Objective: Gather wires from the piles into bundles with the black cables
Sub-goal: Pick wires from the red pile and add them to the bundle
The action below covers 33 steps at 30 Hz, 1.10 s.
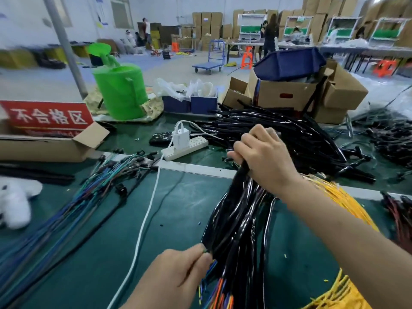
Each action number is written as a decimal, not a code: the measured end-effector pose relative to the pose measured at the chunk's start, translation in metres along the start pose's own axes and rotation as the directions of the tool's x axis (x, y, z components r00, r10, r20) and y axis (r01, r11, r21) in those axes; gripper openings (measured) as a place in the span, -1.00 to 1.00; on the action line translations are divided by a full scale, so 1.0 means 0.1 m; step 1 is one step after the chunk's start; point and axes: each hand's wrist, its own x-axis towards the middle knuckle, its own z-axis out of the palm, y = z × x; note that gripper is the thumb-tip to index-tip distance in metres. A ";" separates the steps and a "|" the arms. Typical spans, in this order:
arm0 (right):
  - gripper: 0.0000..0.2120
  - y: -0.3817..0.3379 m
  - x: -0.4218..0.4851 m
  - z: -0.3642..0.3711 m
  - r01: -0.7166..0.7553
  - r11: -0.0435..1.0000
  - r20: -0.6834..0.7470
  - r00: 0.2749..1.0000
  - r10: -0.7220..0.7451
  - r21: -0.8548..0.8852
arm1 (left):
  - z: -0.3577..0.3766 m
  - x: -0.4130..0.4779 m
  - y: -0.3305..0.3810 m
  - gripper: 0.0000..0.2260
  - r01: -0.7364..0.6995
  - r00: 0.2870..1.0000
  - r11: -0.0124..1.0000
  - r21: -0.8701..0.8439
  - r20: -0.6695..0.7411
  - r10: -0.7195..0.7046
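Note:
A thick bundle of glossy black cables [236, 224] with coloured wires at its lower end runs up the middle of the green table. My right hand [265, 159] grips the bundle's upper end, fingers curled round it. Near the bottom, my left hand [178, 277] pinches the bundle's left edge between thumb and fingers. A big pile of black cables [289, 132] lies behind my right hand. Blue and green wires [66, 201] spread across the left side. Yellow wires [347, 206] lie partly under my right forearm.
A white power strip [185, 148] with a charger sits mid-table, its white cord [142, 230] trailing toward me. An open cardboard box [44, 148] with a red sign stands at left, a green bucket [121, 92] behind it, and more boxes [289, 94] at the back right. Red-black wires [399, 210] lie far right.

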 end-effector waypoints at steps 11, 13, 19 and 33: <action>-0.53 -0.33 -0.83 0.56 -0.518 0.778 0.714 0.688 0.131 0.357 | -0.89 0.46 -1.03 -0.86 0.336 0.894 0.904 0.263 -0.392 -0.218; -0.53 -0.41 -0.89 0.59 -0.535 0.768 0.678 0.711 0.184 0.353 | -1.01 0.60 -1.39 -0.76 0.568 0.822 0.695 0.441 -0.350 -0.450; -0.53 -0.53 -0.96 0.65 -0.525 0.777 0.585 0.769 0.257 0.349 | -0.84 0.64 -1.75 -0.83 0.574 0.819 0.676 0.462 -0.319 -0.477; -0.54 -0.56 -0.97 0.63 -0.545 0.764 0.590 0.759 0.275 0.346 | -1.24 0.63 -1.92 -0.86 0.614 0.786 0.595 0.519 -0.473 -0.398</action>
